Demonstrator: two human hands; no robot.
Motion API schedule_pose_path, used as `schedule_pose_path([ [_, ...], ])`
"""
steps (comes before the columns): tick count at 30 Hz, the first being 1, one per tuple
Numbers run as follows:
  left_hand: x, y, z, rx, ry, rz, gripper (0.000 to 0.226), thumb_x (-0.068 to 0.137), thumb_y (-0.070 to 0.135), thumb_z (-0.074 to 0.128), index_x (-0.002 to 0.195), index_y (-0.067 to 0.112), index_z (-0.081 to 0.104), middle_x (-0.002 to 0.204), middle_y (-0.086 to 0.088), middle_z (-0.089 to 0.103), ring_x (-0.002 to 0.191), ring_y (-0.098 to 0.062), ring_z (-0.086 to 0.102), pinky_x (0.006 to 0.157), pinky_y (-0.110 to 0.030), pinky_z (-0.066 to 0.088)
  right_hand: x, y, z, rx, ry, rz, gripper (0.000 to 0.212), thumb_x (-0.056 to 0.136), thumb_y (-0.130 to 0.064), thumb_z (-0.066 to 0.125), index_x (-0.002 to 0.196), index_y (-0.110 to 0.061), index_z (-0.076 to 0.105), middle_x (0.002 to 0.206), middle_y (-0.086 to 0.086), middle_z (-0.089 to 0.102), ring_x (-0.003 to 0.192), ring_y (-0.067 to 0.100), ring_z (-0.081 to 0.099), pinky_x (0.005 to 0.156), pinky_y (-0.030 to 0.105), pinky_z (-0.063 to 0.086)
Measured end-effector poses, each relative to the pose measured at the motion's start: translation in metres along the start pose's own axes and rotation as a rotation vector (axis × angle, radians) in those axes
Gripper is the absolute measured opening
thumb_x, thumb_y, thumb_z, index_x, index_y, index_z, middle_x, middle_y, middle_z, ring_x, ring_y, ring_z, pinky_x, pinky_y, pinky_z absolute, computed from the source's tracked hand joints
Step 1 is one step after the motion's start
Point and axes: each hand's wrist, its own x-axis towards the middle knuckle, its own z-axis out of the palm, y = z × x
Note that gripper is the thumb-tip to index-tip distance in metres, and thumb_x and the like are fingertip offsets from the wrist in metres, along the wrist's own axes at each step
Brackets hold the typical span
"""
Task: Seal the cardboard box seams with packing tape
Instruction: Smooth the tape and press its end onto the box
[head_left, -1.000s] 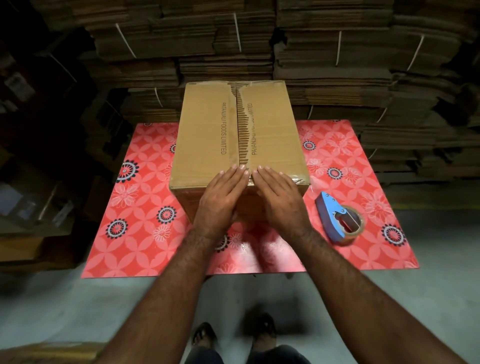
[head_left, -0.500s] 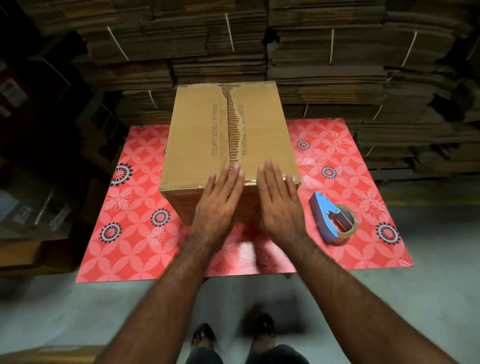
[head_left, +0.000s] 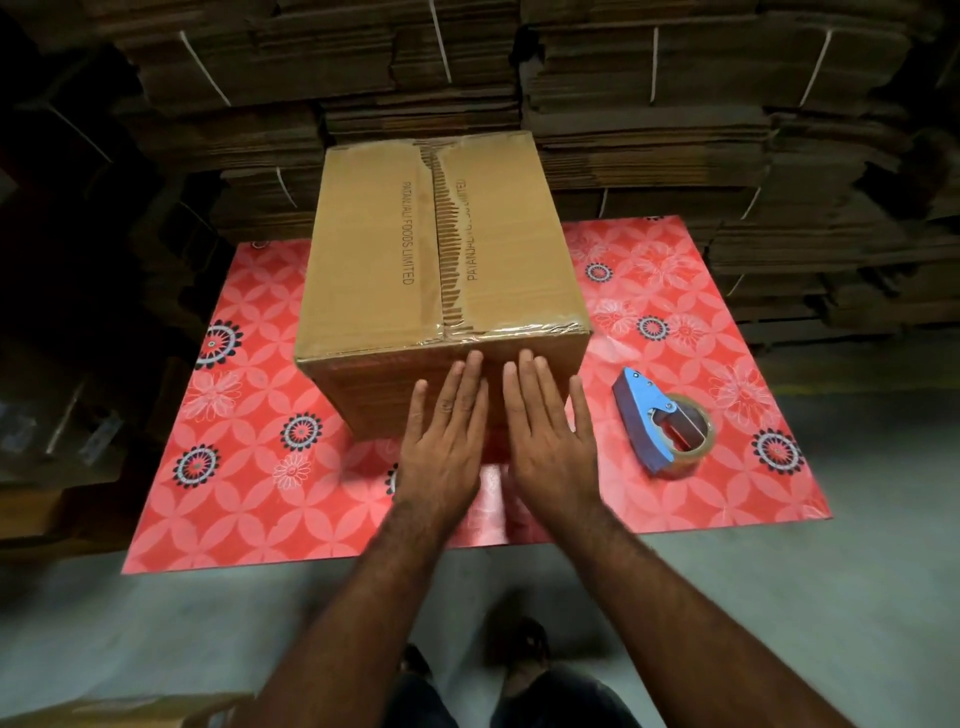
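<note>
A closed brown cardboard box (head_left: 374, 260) stands on the red patterned table (head_left: 244, 467). Its top centre seam is ragged, and clear tape shines along the near top edge. My left hand (head_left: 441, 441) and my right hand (head_left: 550, 441) lie flat side by side against the box's near side, fingers straight, fingertips just below the top edge. Neither hand holds anything. A blue tape dispenser (head_left: 662, 421) with a roll of brown tape lies on the table to the right of my right hand.
Tall stacks of flattened cardboard (head_left: 649, 104) rise right behind the table. Dark clutter and boxes (head_left: 62, 415) fill the left side. Grey floor (head_left: 156, 623) lies in front, with my feet near the table's near edge. Another carton corner (head_left: 130, 712) shows at bottom left.
Both hands have slid down from the box's top near edge onto its front face. The view has shifted slightly; the box and dispenser stay put.
</note>
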Motion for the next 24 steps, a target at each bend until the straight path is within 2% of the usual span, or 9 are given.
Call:
schedule_pose_path([
  [2,0.007,0.003,-0.022,-0.087,0.095,0.003,0.072,0.087,0.014,0.058,0.153,0.001,0.031,0.165,-0.017,0.015,0.154,-0.028,0.013,0.121,-0.057,0.015,0.013,0.006,-0.023,0.093,0.178,0.068,0.052,0.088,-0.014,0.054,0.14,-0.011,0.055,0.142,0.009,0.055,0.132,0.026,0.05,0.114,0.048,0.032],
  [3,0.016,0.004,-0.033,-0.148,0.17,-0.011,0.065,0.089,0.011,0.055,0.151,0.001,0.038,0.162,-0.017,0.025,0.152,-0.029,0.02,0.12,-0.057,0.019,0.025,0.011,-0.034,0.13,0.258,0.106,0.041,0.091,-0.015,0.055,0.132,-0.014,0.061,0.132,0.006,0.061,0.122,0.026,0.055,0.109,0.046,0.035],
  [5,0.044,0.005,-0.049,-0.257,0.257,-0.048,0.051,0.096,0.012,0.05,0.146,0.002,0.046,0.156,-0.016,0.04,0.147,-0.03,0.033,0.119,-0.054,0.025,0.055,0.024,-0.045,0.171,0.312,0.116,0.032,0.099,-0.022,0.054,0.128,-0.014,0.063,0.128,0.005,0.062,0.12,0.026,0.055,0.107,0.045,0.038],
  [8,0.075,0.001,-0.045,-0.304,0.216,0.012,0.042,0.101,0.015,0.051,0.14,0.001,0.053,0.147,-0.016,0.052,0.14,-0.029,0.045,0.118,-0.049,0.029,0.082,0.045,-0.034,0.188,0.225,-0.03,0.036,0.096,-0.022,0.062,0.13,-0.01,0.062,0.136,0.007,0.06,0.131,0.027,0.051,0.111,0.043,0.035],
  [11,0.08,-0.005,-0.036,-0.325,0.18,0.038,0.045,0.092,0.009,0.05,0.136,0.001,0.058,0.142,-0.015,0.057,0.135,-0.03,0.051,0.117,-0.046,0.031,0.081,0.063,-0.017,0.19,0.137,-0.131,0.048,0.086,-0.013,0.071,0.132,-0.008,0.061,0.138,0.008,0.059,0.131,0.026,0.052,0.111,0.041,0.035],
  [18,0.072,-0.032,-0.049,-0.382,0.078,0.202,0.062,0.083,0.003,0.039,0.144,0.004,0.051,0.149,-0.012,0.05,0.142,-0.027,0.043,0.117,-0.047,0.033,0.076,0.082,-0.022,0.322,0.101,-0.227,0.045,0.095,-0.012,0.064,0.138,-0.002,0.055,0.145,0.014,0.053,0.138,0.029,0.046,0.114,0.045,0.036],
  [20,0.076,-0.032,-0.054,-0.397,0.036,0.164,0.064,0.081,0.011,0.04,0.144,0.003,0.05,0.15,-0.013,0.049,0.142,-0.028,0.042,0.117,-0.049,0.032,0.07,0.082,-0.026,0.401,0.083,-0.153,0.046,0.101,-0.016,0.055,0.143,0.001,0.047,0.151,0.017,0.044,0.144,0.028,0.036,0.117,0.044,0.032],
  [24,0.09,0.002,-0.059,-0.523,0.002,0.162,0.074,0.071,0.011,0.038,0.143,0.002,0.05,0.15,-0.015,0.048,0.143,-0.028,0.041,0.12,-0.047,0.028,0.06,0.059,-0.028,0.808,-0.001,0.248,0.057,0.104,-0.016,0.038,0.156,-0.001,0.02,0.164,0.012,0.016,0.152,0.016,0.013,0.123,0.033,0.016],
])
